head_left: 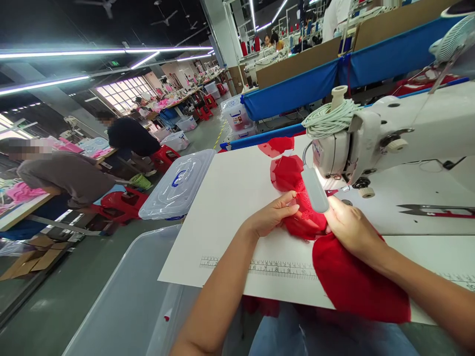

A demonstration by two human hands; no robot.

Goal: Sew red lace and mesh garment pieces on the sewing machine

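Worktop (230,198) beside sewing machine (419,128): left fingers (291,211) pinch red lace (305,205); right fingers (336,210), I can't tell; uneven pull could pucker it

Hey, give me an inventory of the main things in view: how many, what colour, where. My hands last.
Red fabric: several pieces, red, around both hands
Sewing machine: one nearby, white, right
Cord coil: one, pale green, atop the machine
Lamp head: one, grey, above the fabric
Snips: one, dark, right
Worktop: one, white, centre
Lid: one, clear, left of worktop
Bin: one nearby, clear, lower left
Stools: several, red, left and beyond
Left hand: one, bare, pinching fabric
Right hand: one, bare, on fabric
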